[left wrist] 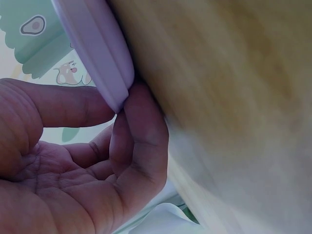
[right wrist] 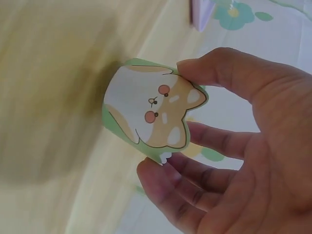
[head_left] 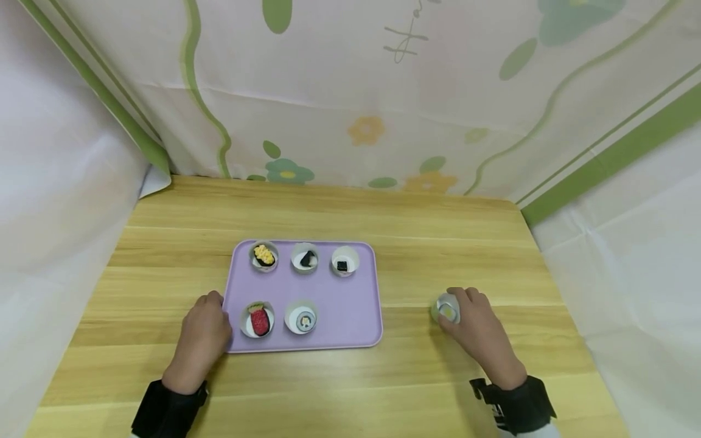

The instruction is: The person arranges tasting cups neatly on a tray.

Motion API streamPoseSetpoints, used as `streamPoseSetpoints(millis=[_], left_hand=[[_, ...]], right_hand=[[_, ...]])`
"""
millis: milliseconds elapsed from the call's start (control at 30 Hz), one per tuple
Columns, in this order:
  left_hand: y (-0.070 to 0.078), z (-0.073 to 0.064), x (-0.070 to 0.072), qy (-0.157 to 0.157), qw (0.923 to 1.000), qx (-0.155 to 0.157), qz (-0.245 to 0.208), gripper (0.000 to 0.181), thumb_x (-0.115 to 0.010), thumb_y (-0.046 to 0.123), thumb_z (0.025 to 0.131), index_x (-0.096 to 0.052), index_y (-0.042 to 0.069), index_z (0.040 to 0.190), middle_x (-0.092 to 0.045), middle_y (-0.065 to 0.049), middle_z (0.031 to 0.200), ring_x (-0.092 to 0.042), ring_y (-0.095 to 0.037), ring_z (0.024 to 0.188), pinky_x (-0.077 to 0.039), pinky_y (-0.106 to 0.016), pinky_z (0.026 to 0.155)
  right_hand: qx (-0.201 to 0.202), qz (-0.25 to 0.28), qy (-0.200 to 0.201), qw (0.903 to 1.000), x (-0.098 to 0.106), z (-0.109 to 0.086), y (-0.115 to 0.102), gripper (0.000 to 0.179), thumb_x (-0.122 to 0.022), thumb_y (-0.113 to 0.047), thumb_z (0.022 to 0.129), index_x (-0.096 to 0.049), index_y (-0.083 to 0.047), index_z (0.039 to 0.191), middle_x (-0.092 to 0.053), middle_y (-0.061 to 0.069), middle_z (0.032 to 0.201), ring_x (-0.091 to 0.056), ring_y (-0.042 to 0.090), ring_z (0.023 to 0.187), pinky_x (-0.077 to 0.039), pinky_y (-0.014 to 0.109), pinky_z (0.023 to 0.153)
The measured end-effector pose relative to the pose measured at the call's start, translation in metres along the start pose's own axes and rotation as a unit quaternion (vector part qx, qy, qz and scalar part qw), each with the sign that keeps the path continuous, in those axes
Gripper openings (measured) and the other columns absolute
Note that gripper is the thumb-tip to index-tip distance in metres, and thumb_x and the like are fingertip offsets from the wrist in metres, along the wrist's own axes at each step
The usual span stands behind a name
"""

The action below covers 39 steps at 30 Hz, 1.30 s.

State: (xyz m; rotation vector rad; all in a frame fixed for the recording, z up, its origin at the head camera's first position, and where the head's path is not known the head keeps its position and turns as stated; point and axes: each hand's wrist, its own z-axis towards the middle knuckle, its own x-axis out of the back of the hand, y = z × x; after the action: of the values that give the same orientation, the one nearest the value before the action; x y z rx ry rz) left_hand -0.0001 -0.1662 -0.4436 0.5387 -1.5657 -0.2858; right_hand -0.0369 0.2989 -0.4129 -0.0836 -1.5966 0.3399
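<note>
At the left edge of the purple tray (head_left: 350,310), my left hand (head_left: 203,328) pinches the rim between thumb and fingers, as the left wrist view shows close up. Off to the tray's right, my right hand (head_left: 481,331) pinches a small green paper cup (right wrist: 151,105) between thumb and fingers. A tan and white cartoon dog is printed on the cup's side. From above, something pale with a yellow spot shows inside it. Whether its base touches the table cannot be told.
Several paper cups stand on the tray, holding toy-like sushi: a yellow-topped piece (head_left: 265,255), a rice ball (head_left: 308,259), a small black-and-white piece (head_left: 342,266), a red-topped piece (head_left: 260,320) and a round roll (head_left: 305,321). A patterned curtain (head_left: 328,91) borders the wooden table (head_left: 416,243).
</note>
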Motion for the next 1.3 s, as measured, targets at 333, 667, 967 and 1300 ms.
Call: streamPoseSetpoints(millis=[333,667,967,1300], left_hand=[[-0.001,0.0,-0.001,-0.007,0.9999,0.01,0.001,0.025,-0.054,-0.006,0.086,-0.053,-0.021,0.105,-0.057,-0.032,0.091,-0.059,-0.044,0.084,-0.05,-0.055,0.071],[-0.004,0.002,-0.002,-0.004,0.9998,0.017,0.0,0.025,-0.052,-0.005,0.086,-0.053,-0.019,0.106,-0.057,-0.032,0.093,-0.059,-0.043,0.086,-0.05,-0.054,0.072],[-0.004,0.004,-0.002,-0.01,0.9998,0.019,0.001,0.025,-0.052,-0.005,0.086,-0.053,-0.019,0.106,-0.057,-0.031,0.092,-0.059,-0.042,0.086,-0.051,-0.054,0.072],[-0.004,0.005,-0.001,-0.011,0.9998,0.015,0.005,0.024,-0.052,-0.006,0.086,-0.053,-0.019,0.106,-0.057,-0.03,0.092,-0.059,-0.042,0.085,-0.05,-0.054,0.072]], right_hand=[[0.021,0.007,0.015,0.9996,0.006,0.02,-0.028,0.057,-0.072,-0.031,0.08,-0.057,0.002,0.124,-0.057,0.018,0.106,-0.052,0.031,0.093,-0.049,0.042,0.064],[0.068,0.023,-0.02,0.9972,-0.005,0.041,-0.097,0.063,-0.074,-0.038,0.079,-0.057,-0.004,0.129,-0.056,0.013,0.112,-0.052,0.024,0.094,-0.052,0.035,0.067],[0.143,0.014,-0.043,0.9886,-0.034,0.044,-0.146,0.06,-0.074,-0.04,0.078,-0.059,-0.005,0.124,-0.056,0.01,0.107,-0.049,0.02,0.09,-0.051,0.03,0.067],[0.194,-0.003,-0.011,0.9808,-0.053,0.036,-0.161,0.054,-0.071,-0.039,0.079,-0.063,-0.004,0.119,-0.053,0.005,0.096,-0.042,0.018,0.082,-0.045,0.025,0.062]])
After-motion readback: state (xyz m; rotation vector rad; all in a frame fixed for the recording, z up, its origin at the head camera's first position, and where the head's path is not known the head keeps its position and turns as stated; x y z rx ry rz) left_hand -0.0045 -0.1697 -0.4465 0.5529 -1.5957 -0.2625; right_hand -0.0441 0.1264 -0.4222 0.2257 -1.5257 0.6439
